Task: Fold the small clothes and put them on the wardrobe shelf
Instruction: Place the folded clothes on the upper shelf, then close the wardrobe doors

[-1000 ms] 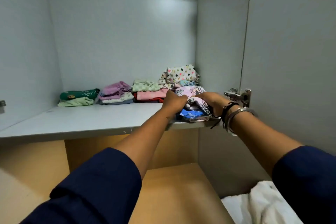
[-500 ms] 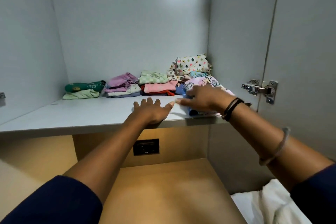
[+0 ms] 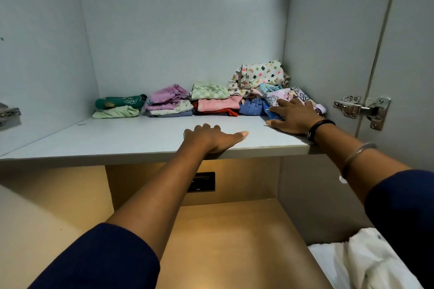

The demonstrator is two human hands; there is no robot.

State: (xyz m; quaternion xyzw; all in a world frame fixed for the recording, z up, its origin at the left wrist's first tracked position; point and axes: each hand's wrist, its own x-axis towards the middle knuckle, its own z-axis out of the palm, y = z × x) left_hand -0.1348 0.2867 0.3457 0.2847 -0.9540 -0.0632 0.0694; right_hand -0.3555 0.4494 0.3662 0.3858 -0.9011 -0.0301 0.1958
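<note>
Folded small clothes line the back of the grey wardrobe shelf [image 3: 105,138]: a green pile [image 3: 117,105] at the left, a purple pile [image 3: 168,101], a checked green and pink pile [image 3: 215,99], and a patterned white heap [image 3: 258,75] in the right corner. In front of that heap lies a lilac printed garment over blue cloth [image 3: 252,107]. My right hand [image 3: 293,116] rests flat on the lilac garment, fingers spread. My left hand [image 3: 213,137] lies palm down on the bare shelf near its front edge, holding nothing.
A metal door hinge [image 3: 361,108] sticks out at the right by the open door. Another hinge [image 3: 9,112] shows at the left wall. Below the shelf are a wooden compartment with a dark socket plate [image 3: 202,182] and white cloth [image 3: 366,263] at the bottom right.
Both hands were on the lilac and blue stack near the shelf front. The stack now sits further back by the right wall, and my left hand has come off it onto the bare shelf.
</note>
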